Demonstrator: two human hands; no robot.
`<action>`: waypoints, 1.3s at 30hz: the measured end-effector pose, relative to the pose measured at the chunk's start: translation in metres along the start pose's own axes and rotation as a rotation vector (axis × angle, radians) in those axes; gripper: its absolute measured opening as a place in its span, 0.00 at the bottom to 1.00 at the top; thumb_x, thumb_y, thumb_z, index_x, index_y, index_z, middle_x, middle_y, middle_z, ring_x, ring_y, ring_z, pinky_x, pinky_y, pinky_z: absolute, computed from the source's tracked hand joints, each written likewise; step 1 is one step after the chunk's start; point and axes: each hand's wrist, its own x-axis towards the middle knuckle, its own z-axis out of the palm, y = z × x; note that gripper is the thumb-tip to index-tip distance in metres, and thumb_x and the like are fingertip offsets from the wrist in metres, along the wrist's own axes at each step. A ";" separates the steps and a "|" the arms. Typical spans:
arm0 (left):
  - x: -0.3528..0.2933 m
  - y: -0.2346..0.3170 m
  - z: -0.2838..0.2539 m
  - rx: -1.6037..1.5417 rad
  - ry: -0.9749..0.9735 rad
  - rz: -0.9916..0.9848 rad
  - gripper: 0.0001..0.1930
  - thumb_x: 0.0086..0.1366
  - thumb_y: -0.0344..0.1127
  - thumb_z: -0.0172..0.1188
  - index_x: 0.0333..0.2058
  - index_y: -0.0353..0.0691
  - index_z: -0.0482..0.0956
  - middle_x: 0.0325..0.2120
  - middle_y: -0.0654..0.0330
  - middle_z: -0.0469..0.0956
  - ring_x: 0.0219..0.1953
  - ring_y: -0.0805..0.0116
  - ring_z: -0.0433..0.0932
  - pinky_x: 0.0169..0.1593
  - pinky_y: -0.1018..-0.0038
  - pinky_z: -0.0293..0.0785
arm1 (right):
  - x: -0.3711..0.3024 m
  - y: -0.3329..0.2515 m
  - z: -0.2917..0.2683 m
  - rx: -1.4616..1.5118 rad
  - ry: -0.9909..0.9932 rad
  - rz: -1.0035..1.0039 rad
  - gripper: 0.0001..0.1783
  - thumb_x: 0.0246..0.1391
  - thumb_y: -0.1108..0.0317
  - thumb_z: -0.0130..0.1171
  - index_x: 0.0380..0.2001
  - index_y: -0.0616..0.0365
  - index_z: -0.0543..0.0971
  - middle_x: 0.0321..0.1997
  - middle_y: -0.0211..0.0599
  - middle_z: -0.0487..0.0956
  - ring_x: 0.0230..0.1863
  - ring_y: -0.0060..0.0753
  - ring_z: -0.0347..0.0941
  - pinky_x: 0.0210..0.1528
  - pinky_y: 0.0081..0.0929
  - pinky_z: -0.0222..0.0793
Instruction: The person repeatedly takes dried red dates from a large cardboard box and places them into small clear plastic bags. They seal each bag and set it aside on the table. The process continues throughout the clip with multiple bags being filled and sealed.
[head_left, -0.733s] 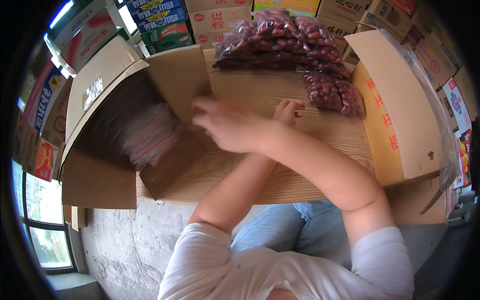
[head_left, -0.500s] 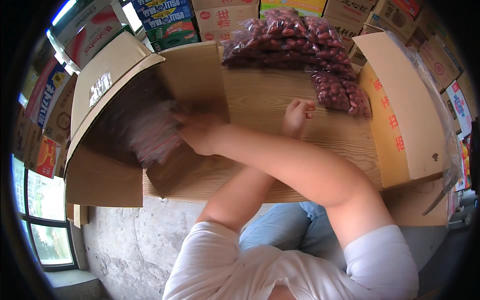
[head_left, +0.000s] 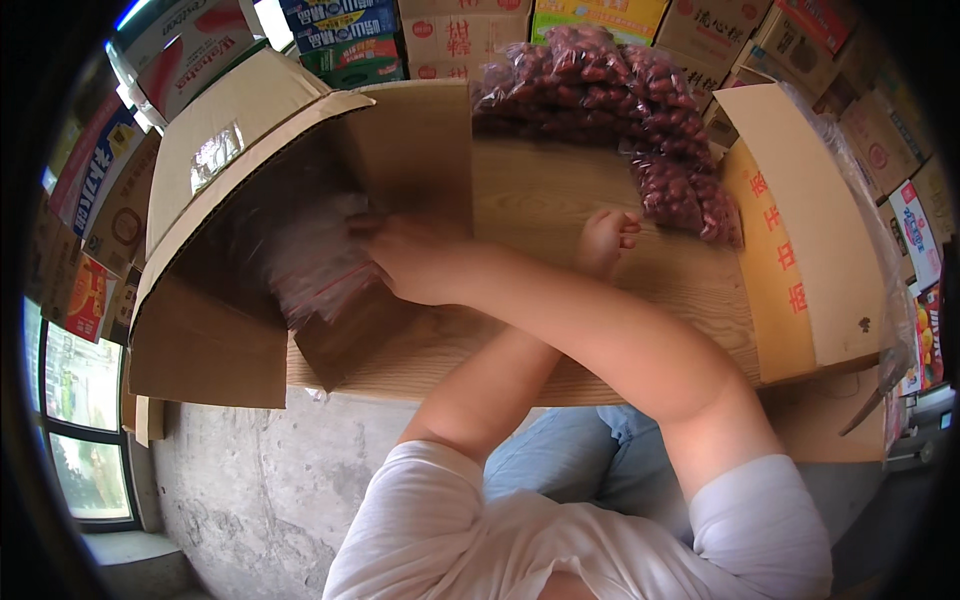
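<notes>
My arms are crossed over a wooden table. My right hand reaches left into the mouth of an open cardboard box lying on its side, and it grips a clear plastic bag of red dried fruit that is blurred by motion. My left hand passes under the right forearm and rests on the tabletop with its fingers loosely curled, holding nothing. It lies just short of a pile of several similar bags of red fruit at the table's far right.
A second open cardboard box with a plastic liner stands at the table's right end. Stacked printed cartons line the back and both sides. A concrete floor and a window lie at lower left.
My right hand has swept left from the table's middle into the left box, taking the bag with it. My left hand has stayed near the pile.
</notes>
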 end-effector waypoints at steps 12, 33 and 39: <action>0.025 -0.022 -0.016 -0.082 -0.113 0.075 0.11 0.63 0.40 0.51 0.38 0.44 0.77 0.35 0.65 0.78 0.32 0.77 0.72 0.39 0.76 0.65 | -0.146 0.029 -0.137 0.368 0.943 0.262 0.07 0.39 0.72 0.71 0.24 0.56 0.82 0.26 0.26 0.81 0.29 0.18 0.69 0.32 0.19 0.63; -0.024 0.015 0.012 0.785 -0.088 1.161 0.12 0.58 0.34 0.54 0.40 0.37 0.74 0.41 0.56 0.71 0.43 0.64 0.66 0.51 0.71 0.60 | -0.306 0.075 -0.069 -0.080 1.217 0.511 0.08 0.39 0.78 0.69 0.24 0.56 0.80 0.34 0.32 0.75 0.39 0.32 0.69 0.44 0.27 0.64; -0.039 0.009 0.025 1.100 -0.229 1.293 0.11 0.50 0.32 0.58 0.33 0.37 0.78 0.49 0.52 0.71 0.51 0.54 0.65 0.56 0.62 0.57 | -0.322 0.077 -0.062 0.082 1.208 0.569 0.09 0.37 0.76 0.71 0.22 0.57 0.79 0.33 0.32 0.74 0.40 0.31 0.70 0.45 0.26 0.64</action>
